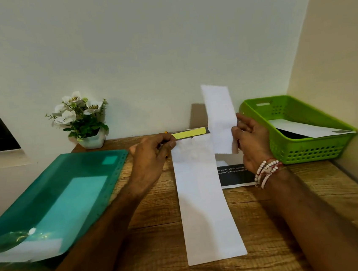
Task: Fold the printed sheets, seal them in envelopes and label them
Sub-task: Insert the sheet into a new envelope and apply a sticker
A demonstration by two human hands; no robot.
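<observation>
The left hand (151,153) pinches the mouth of the envelope (204,199) by the back edge of the table (271,225). The right hand (251,141) grips the folded sheet (220,117) upright just beside it. Entering askew, the sheet could snag there and crumple.

A single head-worn wide-angle view looks forward and down, close over the brown wooden worktop (153,237) toward a pale wall (163,37).

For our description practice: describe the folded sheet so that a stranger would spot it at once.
Start at the bright green basket on the right of the wooden table. Just left of it, the right hand pinches a narrow folded sheet. It alone stands upright in the air; the long envelope beside it lies flat.
</observation>
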